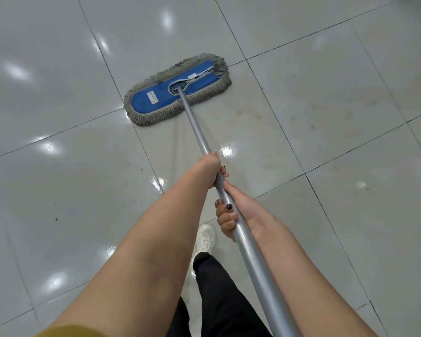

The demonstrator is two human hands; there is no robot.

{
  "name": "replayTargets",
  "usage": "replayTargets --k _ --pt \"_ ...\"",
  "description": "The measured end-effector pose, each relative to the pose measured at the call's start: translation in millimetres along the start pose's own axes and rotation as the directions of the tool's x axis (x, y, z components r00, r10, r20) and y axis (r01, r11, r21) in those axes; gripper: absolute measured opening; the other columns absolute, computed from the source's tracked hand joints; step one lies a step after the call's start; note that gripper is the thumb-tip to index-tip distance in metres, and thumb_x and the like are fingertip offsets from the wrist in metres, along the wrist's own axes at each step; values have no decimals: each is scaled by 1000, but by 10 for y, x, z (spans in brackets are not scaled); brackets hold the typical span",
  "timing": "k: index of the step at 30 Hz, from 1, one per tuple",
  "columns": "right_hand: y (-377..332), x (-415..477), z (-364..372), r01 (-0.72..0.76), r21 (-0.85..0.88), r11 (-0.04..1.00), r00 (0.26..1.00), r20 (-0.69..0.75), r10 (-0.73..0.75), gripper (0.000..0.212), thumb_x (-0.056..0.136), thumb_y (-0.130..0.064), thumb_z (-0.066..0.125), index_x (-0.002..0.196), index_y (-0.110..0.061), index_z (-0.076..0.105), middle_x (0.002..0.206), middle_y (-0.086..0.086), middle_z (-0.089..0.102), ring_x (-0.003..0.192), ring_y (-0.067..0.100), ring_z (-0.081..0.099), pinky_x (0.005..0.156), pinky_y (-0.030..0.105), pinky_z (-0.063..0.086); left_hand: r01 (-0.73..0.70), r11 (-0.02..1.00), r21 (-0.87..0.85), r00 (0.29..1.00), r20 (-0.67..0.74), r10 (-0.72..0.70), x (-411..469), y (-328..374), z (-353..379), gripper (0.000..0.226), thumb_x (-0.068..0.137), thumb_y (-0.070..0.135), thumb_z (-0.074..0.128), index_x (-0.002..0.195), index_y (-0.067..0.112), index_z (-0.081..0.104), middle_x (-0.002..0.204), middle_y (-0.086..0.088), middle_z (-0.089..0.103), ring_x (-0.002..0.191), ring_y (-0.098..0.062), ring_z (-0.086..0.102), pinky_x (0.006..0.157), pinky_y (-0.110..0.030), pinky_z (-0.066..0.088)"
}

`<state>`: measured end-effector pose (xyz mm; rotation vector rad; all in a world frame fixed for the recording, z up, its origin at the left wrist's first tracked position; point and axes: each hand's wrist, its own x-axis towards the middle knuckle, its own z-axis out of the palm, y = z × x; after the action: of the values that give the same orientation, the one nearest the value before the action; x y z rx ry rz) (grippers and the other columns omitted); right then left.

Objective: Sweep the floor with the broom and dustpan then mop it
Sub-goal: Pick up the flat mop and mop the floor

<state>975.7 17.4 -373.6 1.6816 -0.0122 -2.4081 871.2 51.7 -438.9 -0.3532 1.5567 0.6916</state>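
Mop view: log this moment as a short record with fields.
tool: flat mop, blue pad with grey fringe, lying flat
shaft: grey metal handle, slanting up to the person
left: left hand grips the handle, nearer the mop
right: right hand grips the handle, nearer the person
surface: glossy grey tiled floor, yellowish stains right of the mop
foot: white shoe beside the handle

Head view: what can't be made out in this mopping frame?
- mop handle: its upper end is cut off by the bottom edge of the head view.
- mop head: the underside is hidden by its own blue top, and the white label is too small to read.
- left hand: its fingers are mostly hidden behind the hand's own back and the handle.
- broom and dustpan: nowhere in the frame.
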Motion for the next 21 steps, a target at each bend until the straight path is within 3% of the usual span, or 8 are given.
replayTargets --k 11,16,21 --pt "546 -160 -416 40 -5 999 999 15 -40 59 81 -58 62 51 -10 47 39 -4 41 23 5 35 27 11 29 -40 997 -62 998 -49 37 -77 -647 150 33 96 45 41 95 12 42 57 -1 40 46 -14 40 41 -22 34" --pt "1191 -183 -834 56 14 998 998 29 -57 60 82 -58 61 49 -9 50 41 -4 42 24 5 36 28 10 29 -45 999 -27 999 -25 44 -193 -1383 196 33 97 44 39 97 12 42 58 -1 40 46 -14 41 42 -21 34" --pt "1995 -187 -1335 99 31 995 995 32 -100 54 83 -56 61 59 -10 46 41 -3 43 24 5 36 27 12 30 -86 996 -25 996 16 86 -306 -2301 234 32 97 45 37 105 14 41 56 -1 40 44 -14 41 41 -19 35"
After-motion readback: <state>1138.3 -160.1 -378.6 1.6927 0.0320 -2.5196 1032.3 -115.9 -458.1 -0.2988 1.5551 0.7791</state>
